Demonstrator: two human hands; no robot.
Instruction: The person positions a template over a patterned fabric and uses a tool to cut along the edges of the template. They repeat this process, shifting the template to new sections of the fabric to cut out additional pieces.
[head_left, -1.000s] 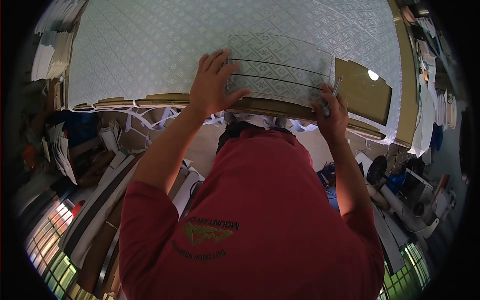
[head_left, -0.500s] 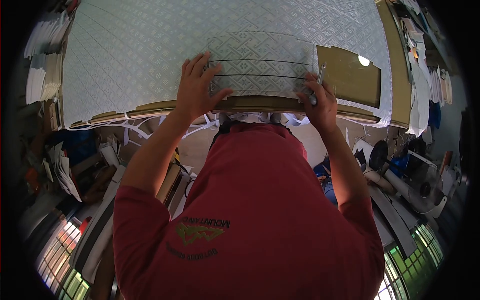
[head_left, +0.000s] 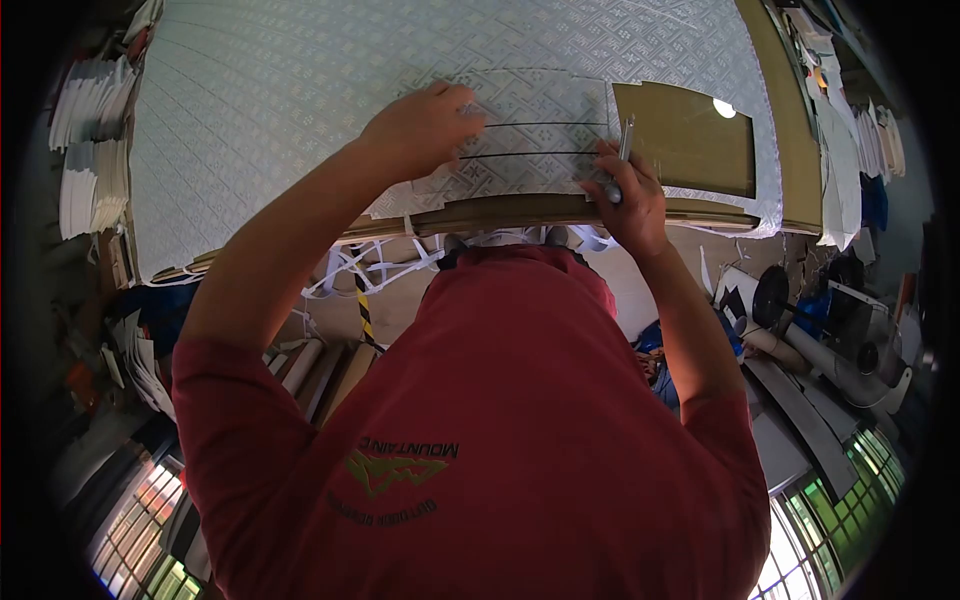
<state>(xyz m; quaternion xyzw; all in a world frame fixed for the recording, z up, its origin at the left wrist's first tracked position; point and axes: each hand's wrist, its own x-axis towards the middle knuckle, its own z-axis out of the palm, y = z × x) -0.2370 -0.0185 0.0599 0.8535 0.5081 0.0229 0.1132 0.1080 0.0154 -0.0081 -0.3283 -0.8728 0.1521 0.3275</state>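
Observation:
A grey patterned sheet (head_left: 270,130) covers the work surface. On it, near the front edge, lies a matching patterned panel (head_left: 540,140) crossed by two dark lines. Slightly blurred, my left hand (head_left: 425,130) is over the panel's left end, fingers bent and apart, thumb toward the near side. My right hand (head_left: 637,195) grips a slim silver knife-like tool (head_left: 627,140), its thin end pointing away from me, and rests at the panel's right end. Beside that hand, a rectangular cutout in the sheet shows a brown board (head_left: 690,130).
Stacks of white sheets (head_left: 95,150) stand at the left, and more papers (head_left: 880,150) at the right. White strips (head_left: 375,265) hang below the table's front edge. A black fan-like object (head_left: 772,295) and long boards (head_left: 800,420) are at the lower right.
My left hand has moved right and inward across the panel, its fingers less spread than before. My right hand keeps the tool at the panel's right end. The view has shifted slightly.

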